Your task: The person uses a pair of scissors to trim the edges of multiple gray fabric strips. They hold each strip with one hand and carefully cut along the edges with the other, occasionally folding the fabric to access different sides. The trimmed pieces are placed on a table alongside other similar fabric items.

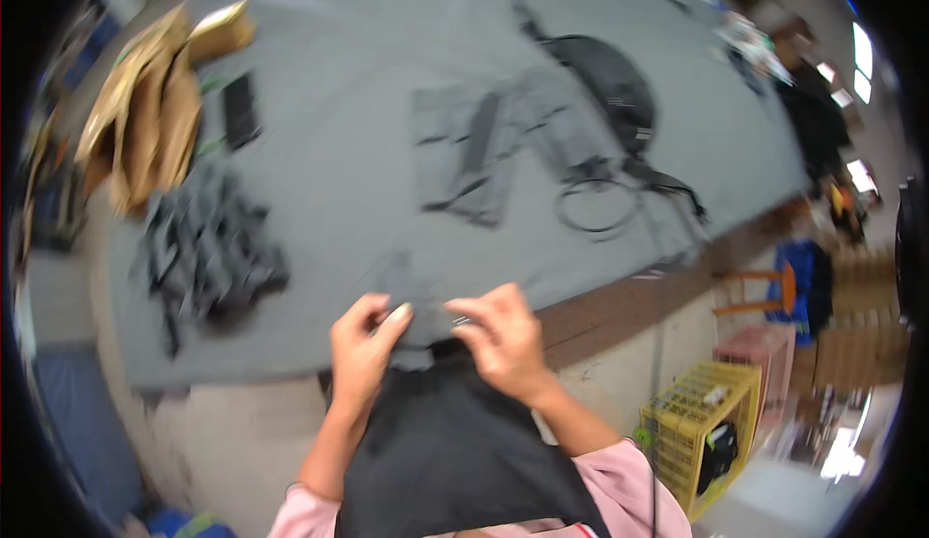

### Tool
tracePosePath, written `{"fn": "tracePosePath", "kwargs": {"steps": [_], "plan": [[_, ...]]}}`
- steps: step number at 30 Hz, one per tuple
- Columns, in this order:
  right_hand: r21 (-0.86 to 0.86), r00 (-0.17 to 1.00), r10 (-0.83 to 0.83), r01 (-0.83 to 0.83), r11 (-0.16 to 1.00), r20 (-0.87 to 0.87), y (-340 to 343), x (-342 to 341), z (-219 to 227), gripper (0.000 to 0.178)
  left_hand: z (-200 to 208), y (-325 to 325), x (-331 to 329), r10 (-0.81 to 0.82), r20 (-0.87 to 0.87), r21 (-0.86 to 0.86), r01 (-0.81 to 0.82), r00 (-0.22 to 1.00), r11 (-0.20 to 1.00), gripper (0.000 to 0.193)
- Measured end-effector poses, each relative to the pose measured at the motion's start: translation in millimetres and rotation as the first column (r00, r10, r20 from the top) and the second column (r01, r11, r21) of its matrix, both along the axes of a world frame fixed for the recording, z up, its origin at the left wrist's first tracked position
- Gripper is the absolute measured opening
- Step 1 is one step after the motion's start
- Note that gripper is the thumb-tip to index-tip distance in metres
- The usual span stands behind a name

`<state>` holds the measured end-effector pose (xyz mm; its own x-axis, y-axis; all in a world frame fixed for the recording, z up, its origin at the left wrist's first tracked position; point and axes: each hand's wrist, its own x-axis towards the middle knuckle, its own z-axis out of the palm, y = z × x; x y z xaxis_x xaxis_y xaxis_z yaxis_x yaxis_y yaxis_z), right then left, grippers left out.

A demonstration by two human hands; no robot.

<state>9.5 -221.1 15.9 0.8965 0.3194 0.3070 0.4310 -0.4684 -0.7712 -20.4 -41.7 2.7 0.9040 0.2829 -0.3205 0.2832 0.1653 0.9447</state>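
A messy pile of dark grey cloth straps sits on the big grey cloth-covered table. Near its front edge, the left hand pinches a thin grey cloth strip. The right hand has bent fingers by a small shiny bit; blur hides whether they squeeze it. A curved black cloth bag lies farther back.
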Motion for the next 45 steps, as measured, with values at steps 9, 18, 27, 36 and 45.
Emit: {"fn": "tracePosePath", "kwargs": {"steps": [9, 18, 27, 36, 45], "plan": [[0.308, 0.931, 0.150, -0.043, 0.950, -0.332, 3, 0, -7, 0.041, -16, 6, 8, -0.036, 0.109, -0.039, 0.041, 0.993, 0.998, 0.021], [0.075, 0.945, 0.326, -0.325, 0.943, -0.008, 31, 13, -33, 0.057, -33, 29, 18, -0.116, -0.061, -0.263, 0.096, 0.991, 0.960, 0.021], [0.445, 0.997, -0.017, 0.049, 0.894, -0.075, 56, 35, -59, 0.022, -20, 7, 16, -0.183, 0.025, -0.243, 0.183, 0.983, 0.953, 0.042], [0.572, 0.886, 0.164, 0.131, 0.810, -0.434, 69, 43, -51, 0.022, -34, 0, 33, 0.000, 0.037, -0.012, 0.000, 0.999, 1.000, 0.015], [0.515, 0.905, 0.027, 0.217, 0.829, -0.425, 43, 22, -20, 0.030, -2, 12, 22, 0.091, -0.014, -0.170, -0.092, 0.996, 0.981, 0.020]]}}
